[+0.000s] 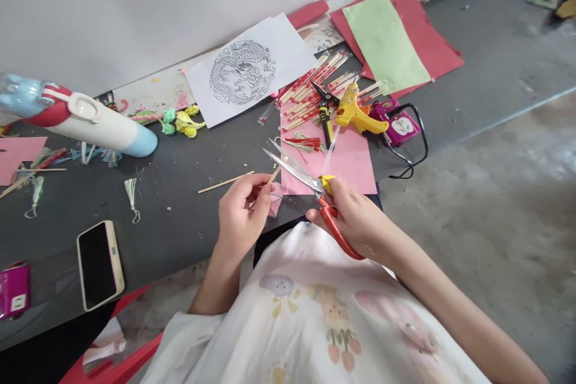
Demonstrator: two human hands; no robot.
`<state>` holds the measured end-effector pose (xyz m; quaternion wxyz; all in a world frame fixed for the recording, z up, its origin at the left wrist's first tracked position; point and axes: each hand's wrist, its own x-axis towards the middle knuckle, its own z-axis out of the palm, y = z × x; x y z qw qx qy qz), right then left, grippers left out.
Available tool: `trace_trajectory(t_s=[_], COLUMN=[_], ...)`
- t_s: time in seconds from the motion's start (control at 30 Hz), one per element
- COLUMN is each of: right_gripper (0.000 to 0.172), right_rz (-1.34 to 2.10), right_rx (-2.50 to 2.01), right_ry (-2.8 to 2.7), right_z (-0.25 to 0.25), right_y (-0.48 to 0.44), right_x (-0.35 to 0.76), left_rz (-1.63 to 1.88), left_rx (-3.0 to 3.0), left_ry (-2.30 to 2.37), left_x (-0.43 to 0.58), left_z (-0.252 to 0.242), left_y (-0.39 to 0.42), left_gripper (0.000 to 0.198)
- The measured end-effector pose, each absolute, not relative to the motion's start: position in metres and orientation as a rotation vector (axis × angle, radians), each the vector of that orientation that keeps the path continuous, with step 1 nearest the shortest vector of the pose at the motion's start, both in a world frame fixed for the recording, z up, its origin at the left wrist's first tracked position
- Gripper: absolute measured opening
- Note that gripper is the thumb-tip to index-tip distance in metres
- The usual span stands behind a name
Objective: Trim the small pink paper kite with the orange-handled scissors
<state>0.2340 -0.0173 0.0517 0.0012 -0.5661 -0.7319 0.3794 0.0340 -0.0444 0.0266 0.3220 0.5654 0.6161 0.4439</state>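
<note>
Dark grey table (175,234) runs along a pale wall (148,6), its near edge slanting from the lower left, past the person's lap, up toward the far right, where bare concrete floor (495,192) shows beyond it. Both hands work close to that near edge. On the left, grey tabletop stretches between the left hand (243,210) and a phone (99,267) lying near the edge, crossed only by crumbs, a pale tassel (130,192) and a loose stick (225,182) whose right end reaches the knuckles. Farther back, a bottle (99,123) lies tilted across the view. Room is tighter ahead and to the right: a pink sheet (355,162) reaches the near edge, bearing yellow-handled cutters (325,123), a red-and-white tassel (306,143) and part of a yellow glue gun (353,109), with a bundle of sticks (310,93) behind. A purple box (402,126) sits at the edge, its black cord looping over the rim. Beyond the bundle, red sheets (434,54) and a green sheet (387,42) lie against another long run of grey top. The left hand is closed in a pinch on a thin stick (273,175), which slants up from thumb and fingers. A pink paper piece (275,204) shows just beside the thumb; whether it is held cannot be told. The right hand (355,216) grips the red handles of large scissors (310,181), blades parted and pointing left over the sheet's corner, close by the stick's upper end; contact cannot be made out.
</note>
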Motion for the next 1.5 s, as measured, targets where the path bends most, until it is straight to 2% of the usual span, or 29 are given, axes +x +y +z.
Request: trace_trajectory(t_s=[1.5], right_gripper=[0.029], right_rz=[1.288], right_rx=[-1.745], right_ry=[-2.245], right_z=[0.0480], right_y=[-0.0170], right_x=[0.2399], left_rz=[1.037], left_rx=[1.705], left_ry=[1.703], left_x=[0.0345], left_z=[0.0302], left_y=[-0.0420], left_gripper=[0.014])
